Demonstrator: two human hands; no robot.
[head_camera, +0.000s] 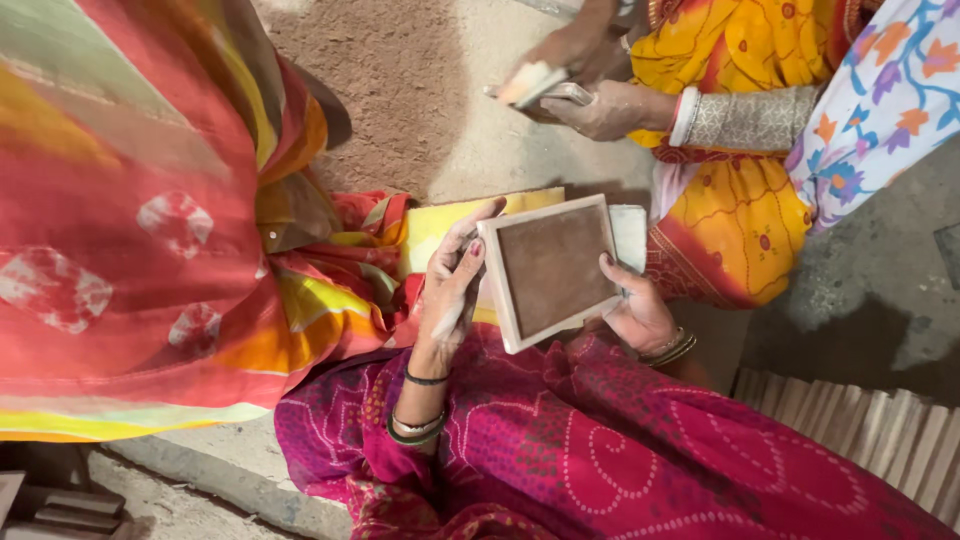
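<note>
Rough concrete floor (420, 110) spreads between seated people, with bare room only in the middle and at the far right. One square tile (555, 270) with a pale rim and brown face sits tilted above the magenta-draped lap (620, 450). Left hand (450, 290) grips its left edge, fingers (470, 235) curled over the rim; right hand (635, 310) clasps the right edge from beneath. Opposite, a co-worker's two hands (590, 90) hold another tile (535, 85). Stacked pale tiles (860, 430) stand on edge at lower right.

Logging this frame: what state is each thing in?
Tile: held tilted, brown face up, between both hands.
Left hand: gripping tile's left edge.
Right hand: supporting tile's right edge.
Co-worker's hands: holding another piece.
Stacked tiles: standing on edge.
</note>
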